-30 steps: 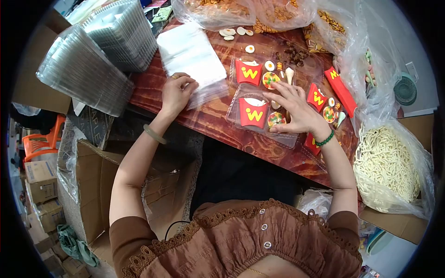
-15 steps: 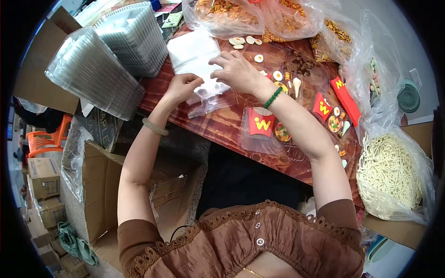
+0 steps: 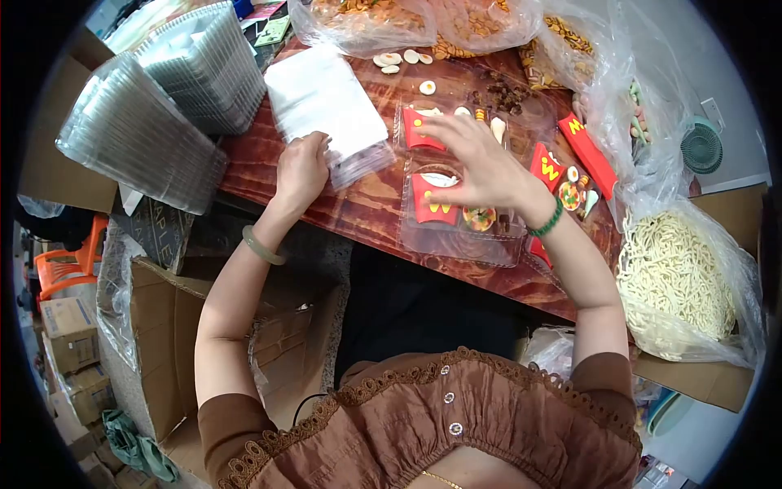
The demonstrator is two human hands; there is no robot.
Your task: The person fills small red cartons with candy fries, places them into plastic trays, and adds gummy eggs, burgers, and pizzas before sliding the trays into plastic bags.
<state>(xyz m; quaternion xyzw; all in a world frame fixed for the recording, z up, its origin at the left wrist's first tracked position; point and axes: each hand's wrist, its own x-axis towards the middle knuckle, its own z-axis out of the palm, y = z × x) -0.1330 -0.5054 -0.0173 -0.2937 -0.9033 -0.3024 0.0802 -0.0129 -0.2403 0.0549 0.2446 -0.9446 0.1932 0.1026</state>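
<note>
My left hand (image 3: pixel 303 171) is closed, its fingers pinched at the near left edge of a stack of clear plastic bags (image 3: pixel 330 98). The fingertips are partly hidden. Over a clear plastic tray (image 3: pixel 456 248) hovers my right hand (image 3: pixel 485 167), fingers spread and nothing in them. Beneath it lie a red toy fries box with a yellow logo (image 3: pixel 432 210), another red fries box (image 3: pixel 414 129) and a round toy pizza (image 3: pixel 479 218). A third red box (image 3: pixel 544 165), a toy egg (image 3: pixel 573 174) and another round toy pizza (image 3: pixel 570 196) sit right of the hand.
Stacked clear plastic trays (image 3: pixel 138 134) stand at the left. Bags of small orange pieces (image 3: pixel 371 20) line the back. Toy egg pieces (image 3: pixel 427 87) and brown bits (image 3: pixel 501 94) lie on the table. A long red packet (image 3: pixel 588 155) and a bag of cream-coloured strands (image 3: pixel 680 273) are at the right.
My right hand has left the plastic bags, moved right over the tray and spread its fingers. My left hand stays at the bags' edge. The whole view has shifted slightly.
</note>
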